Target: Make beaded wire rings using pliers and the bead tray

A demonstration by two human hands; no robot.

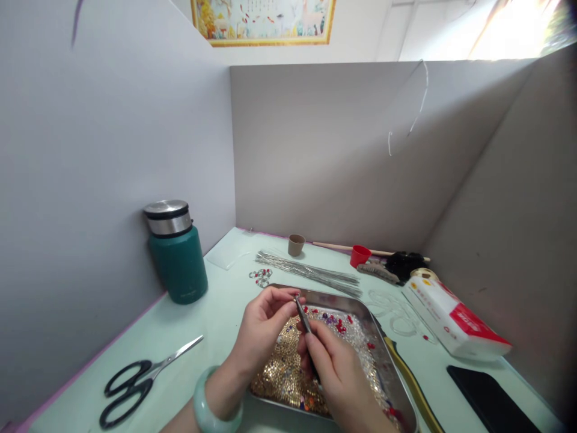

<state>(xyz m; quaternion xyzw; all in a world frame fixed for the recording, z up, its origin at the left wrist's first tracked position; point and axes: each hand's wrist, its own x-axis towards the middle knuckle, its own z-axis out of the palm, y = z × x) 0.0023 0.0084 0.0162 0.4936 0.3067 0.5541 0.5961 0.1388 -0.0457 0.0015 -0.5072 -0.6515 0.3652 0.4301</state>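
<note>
My left hand (264,322) is closed in a pinch over the far side of the metal tray (356,300), on a tiny piece too small to make out. My right hand (331,361) is wrapped round slim, dark metal pliers (302,315), whose tip meets the left fingertips. Below both hands, the tray holds many gold beads (282,367), with clear, red and purple beads at its far and right sides. Several small rings with red beads (261,276) lie beyond the tray. A pale green bangle (216,403) circles my left wrist.
Scissors (151,379) lie left of a green flask's (178,258) front. Behind the tray are a bundle of wires (311,270), a brown cup (296,245) and a red cup (360,256). At right are a tissue pack (455,316) and a black phone (489,397). Grey partitions enclose the table.
</note>
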